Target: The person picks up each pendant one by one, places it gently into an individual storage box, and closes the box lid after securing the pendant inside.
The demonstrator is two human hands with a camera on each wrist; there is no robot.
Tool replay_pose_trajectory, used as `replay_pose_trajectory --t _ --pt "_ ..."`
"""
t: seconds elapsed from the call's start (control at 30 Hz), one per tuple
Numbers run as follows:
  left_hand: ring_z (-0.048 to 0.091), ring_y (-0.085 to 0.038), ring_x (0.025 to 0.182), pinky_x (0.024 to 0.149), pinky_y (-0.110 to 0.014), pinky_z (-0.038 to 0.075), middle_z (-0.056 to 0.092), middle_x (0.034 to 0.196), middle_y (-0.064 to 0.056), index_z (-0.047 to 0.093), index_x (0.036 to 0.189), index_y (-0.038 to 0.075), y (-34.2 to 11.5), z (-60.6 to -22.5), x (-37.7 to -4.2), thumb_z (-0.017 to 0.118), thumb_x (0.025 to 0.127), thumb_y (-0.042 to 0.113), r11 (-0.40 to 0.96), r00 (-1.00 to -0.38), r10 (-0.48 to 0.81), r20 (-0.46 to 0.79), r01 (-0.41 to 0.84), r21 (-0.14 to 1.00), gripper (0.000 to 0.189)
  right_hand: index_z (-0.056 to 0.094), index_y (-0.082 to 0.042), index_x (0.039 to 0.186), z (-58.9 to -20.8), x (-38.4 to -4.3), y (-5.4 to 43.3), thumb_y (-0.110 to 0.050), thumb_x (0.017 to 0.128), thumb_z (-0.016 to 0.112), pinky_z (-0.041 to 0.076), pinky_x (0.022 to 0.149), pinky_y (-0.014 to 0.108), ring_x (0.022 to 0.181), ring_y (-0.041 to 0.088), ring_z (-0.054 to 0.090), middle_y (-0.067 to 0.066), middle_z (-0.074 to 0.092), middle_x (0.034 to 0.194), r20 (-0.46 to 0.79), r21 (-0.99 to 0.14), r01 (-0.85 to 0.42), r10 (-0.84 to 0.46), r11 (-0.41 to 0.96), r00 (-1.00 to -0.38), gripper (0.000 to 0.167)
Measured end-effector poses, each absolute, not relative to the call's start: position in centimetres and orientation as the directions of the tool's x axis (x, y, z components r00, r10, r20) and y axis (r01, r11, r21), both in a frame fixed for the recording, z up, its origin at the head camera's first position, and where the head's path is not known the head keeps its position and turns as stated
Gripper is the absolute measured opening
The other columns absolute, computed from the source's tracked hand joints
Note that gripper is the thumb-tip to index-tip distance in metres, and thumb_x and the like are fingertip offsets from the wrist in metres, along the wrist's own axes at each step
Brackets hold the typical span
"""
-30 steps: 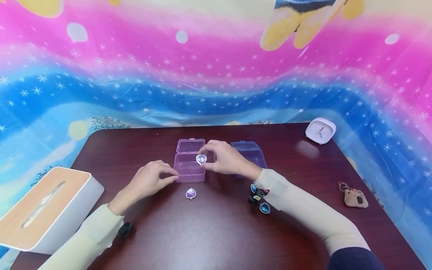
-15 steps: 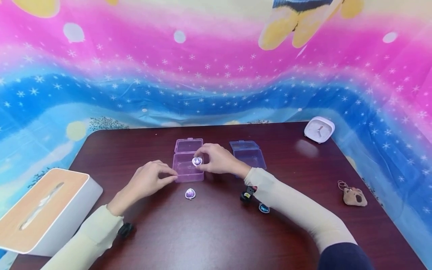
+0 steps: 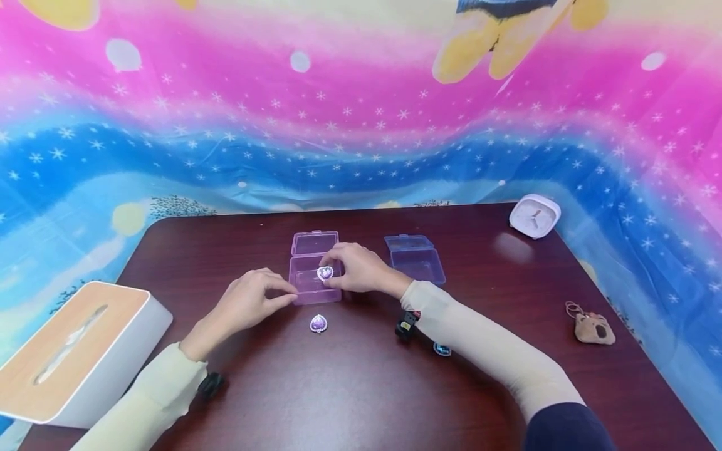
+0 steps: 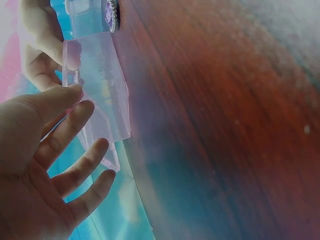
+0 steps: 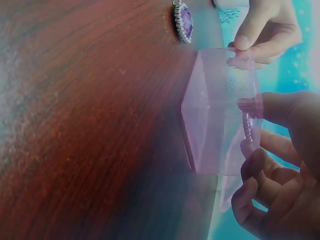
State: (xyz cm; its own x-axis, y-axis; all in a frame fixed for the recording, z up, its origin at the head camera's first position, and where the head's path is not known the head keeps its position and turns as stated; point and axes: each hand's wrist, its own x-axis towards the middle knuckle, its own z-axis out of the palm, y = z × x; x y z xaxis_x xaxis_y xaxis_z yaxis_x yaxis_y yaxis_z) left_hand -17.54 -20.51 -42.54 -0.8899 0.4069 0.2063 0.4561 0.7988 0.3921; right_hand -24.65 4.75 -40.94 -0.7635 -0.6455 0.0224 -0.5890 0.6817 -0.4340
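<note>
A clear pink plastic box stands on the table with its lid raised at the back. My left hand pinches the rim at its front left corner between thumb and forefinger; the other fingers spread loosely beside the wall. Between the thumb and fingers of my right hand is a heart-shaped purple gem pendant with a sparkling border, held at the box's opening. Through the pink wall in the right wrist view, the pendant shows just inside the rim. Another purple gem pendant lies in front of the box.
A blue plastic box, lid up, stands to the right. A teal gem pendant is partly under the right sleeve. A tissue box is at left, a white clock at back right, a small brown pouch at right.
My right hand has moved left and slightly down with the purple gem pendant, from the box's right edge to over its inside. The left hand keeps its place at the corner.
</note>
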Motion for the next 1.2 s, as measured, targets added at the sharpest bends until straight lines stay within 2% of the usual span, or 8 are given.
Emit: replay_pose_trajectory --t 0.3,0.53,0.73,0.87,1.2 --pt "0.068 -0.018 0.089 0.074 -0.042 0.056 0.077 0.091 0.009 0.083 0.097 0.028 -20.6 -42.5 -17.5 0.081 0.089 0.028 0.793 -0.888 0.409 0.209 0.459 0.4 0.008 0.076 -0.021 0.117 -41.2 -24.6 4.3 -0.036 0.088 0.081 0.054 0.082 0.033 0.094 0.015 0.062 -0.003 0.07 0.11 0.012 -0.429 -0.584 -0.642 0.689 -0.767 0.033" --pt "0.068 -0.017 0.088 0.074 -0.042 0.056 0.077 0.09 0.009 0.083 0.097 0.028 -20.6 -42.7 -17.5 0.081 0.089 0.027 0.79 -0.888 0.408 0.211 0.459 0.406 0.009 0.077 -0.022 0.121 -41.2 -24.4 4.0 -0.036 0.089 0.08 0.056 0.09 0.038 0.104 0.017 0.065 -0.002 0.073 0.119 -0.03 -0.392 -0.585 -0.645 0.71 -0.763 0.036" --pt "0.067 -0.016 0.088 0.076 -0.043 0.056 0.077 0.09 0.008 0.083 0.097 0.027 -20.6 -42.8 -17.5 0.082 0.088 0.027 0.788 -0.888 0.402 0.224 0.461 0.409 0.009 0.079 -0.023 0.117 -41.0 -24.5 3.7 -0.036 0.088 0.081 0.059 0.084 0.04 0.107 0.017 0.068 -0.002 0.075 0.121 -0.03 -0.356 -0.589 -0.639 0.725 -0.769 0.032" --pt "0.067 -0.016 0.089 0.077 -0.044 0.057 0.077 0.091 0.007 0.083 0.097 0.027 -20.5 -42.7 -17.6 0.081 0.088 0.028 0.789 -0.89 0.401 0.217 0.456 0.411 0.009 0.079 -0.023 0.117 -40.9 -24.6 3.6 -0.035 0.088 0.081 0.059 0.084 0.041 0.111 0.017 0.068 -0.002 0.075 0.122 -0.039 -0.356 -0.575 -0.626 0.737 -0.779 0.031" --pt "0.068 -0.017 0.089 0.075 -0.043 0.057 0.076 0.09 0.006 0.083 0.097 0.026 -20.5 -42.7 -17.5 0.081 0.088 0.028 0.789 -0.895 0.392 0.213 0.446 0.422 0.009 0.079 -0.024 0.117 -41.0 -24.7 3.4 -0.035 0.087 0.082 0.058 0.081 0.038 0.104 0.016 0.065 -0.003 0.074 0.123 -0.062 -0.362 -0.55 -0.608 0.753 -0.791 0.032"
